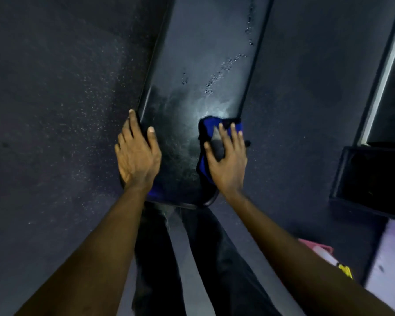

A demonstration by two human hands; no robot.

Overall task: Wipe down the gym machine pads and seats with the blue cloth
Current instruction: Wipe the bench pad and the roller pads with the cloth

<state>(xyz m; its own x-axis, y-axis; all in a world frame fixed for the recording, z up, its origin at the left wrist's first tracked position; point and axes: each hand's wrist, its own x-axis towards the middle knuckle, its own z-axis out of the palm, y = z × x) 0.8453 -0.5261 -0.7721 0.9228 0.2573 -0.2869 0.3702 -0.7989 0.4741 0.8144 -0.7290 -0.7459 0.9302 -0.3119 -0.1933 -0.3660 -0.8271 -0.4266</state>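
A long black padded bench pad [198, 71] runs away from me, wet in streaks, with droplets toward its far right side. My right hand [226, 158] presses the blue cloth [206, 127] flat against the pad's near right edge, fingers spread and fairly straight. My left hand [136, 156] rests on the pad's near left edge, thumb on top and fingers down along the side.
Dark speckled rubber floor [55, 110] lies on both sides of the bench. A black box-shaped frame [372, 176] and a pale upright bar [383, 76] stand at right. A pink and yellow object [328, 256] sits at lower right. My legs [192, 258] are below the pad.
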